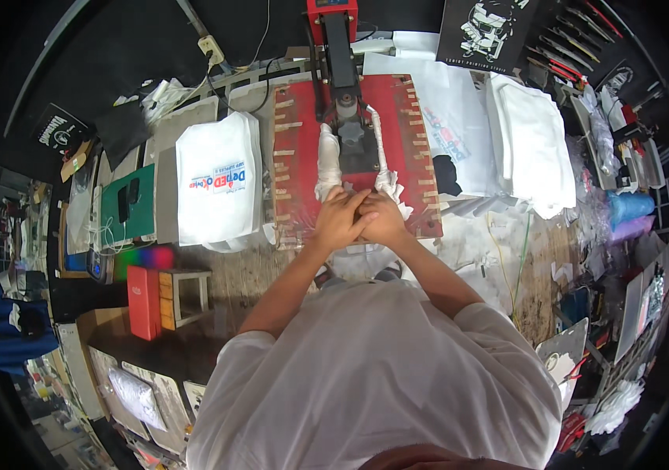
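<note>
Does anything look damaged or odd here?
The white wrap on the red press looks ragged: loose ends stick out beside the right hand. Uneven tape strips along the press's sides also look makeshift.

Scuffed metal press plate (405,149) (faintly glossy), matt cloth-like printed stack (218,196).

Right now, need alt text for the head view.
A person's left hand and right hand meet at the white-wrapped handle of a red press. A white stack with red-and-blue print lies to its left; another white stack lies to its right.
</note>
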The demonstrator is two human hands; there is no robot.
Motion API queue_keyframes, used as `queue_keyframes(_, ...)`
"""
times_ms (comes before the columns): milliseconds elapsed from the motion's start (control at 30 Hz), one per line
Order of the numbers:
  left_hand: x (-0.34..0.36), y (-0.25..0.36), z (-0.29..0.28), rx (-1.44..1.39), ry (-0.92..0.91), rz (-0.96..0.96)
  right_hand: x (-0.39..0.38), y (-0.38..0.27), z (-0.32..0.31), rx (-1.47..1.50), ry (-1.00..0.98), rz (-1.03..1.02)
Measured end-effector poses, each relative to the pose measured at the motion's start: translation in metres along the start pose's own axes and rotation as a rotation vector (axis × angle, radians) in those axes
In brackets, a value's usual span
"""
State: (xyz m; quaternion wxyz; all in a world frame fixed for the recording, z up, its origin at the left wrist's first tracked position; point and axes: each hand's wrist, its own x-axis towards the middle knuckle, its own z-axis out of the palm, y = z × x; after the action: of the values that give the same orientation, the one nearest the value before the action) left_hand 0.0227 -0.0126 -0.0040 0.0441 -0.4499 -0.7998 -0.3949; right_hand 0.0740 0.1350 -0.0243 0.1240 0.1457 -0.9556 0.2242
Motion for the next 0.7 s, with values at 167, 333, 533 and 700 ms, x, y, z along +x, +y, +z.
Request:
queue_keyframes(167,0.0,0.002,0.001,0.023,0.002,-0.008,-0.002,0.003,0.005,0.002,-0.006,0.02)
queue_keyframes(333,-0.002,0.0,0.003,0.02,0.025,0.004,-0.003,0.0,-0.001,0.028,0.012,0.015)
queue_keyframes(533,-0.002,0.0,0.003,0.004,0.037,-0.005,-0.003,-0.001,-0.003,0.059,0.041,0.001)
queue_keyframes(700,0.009,0.015,-0.01,-0.208,0.142,-0.067,0.0,-0.01,-0.02,0.856,0.182,0.369)
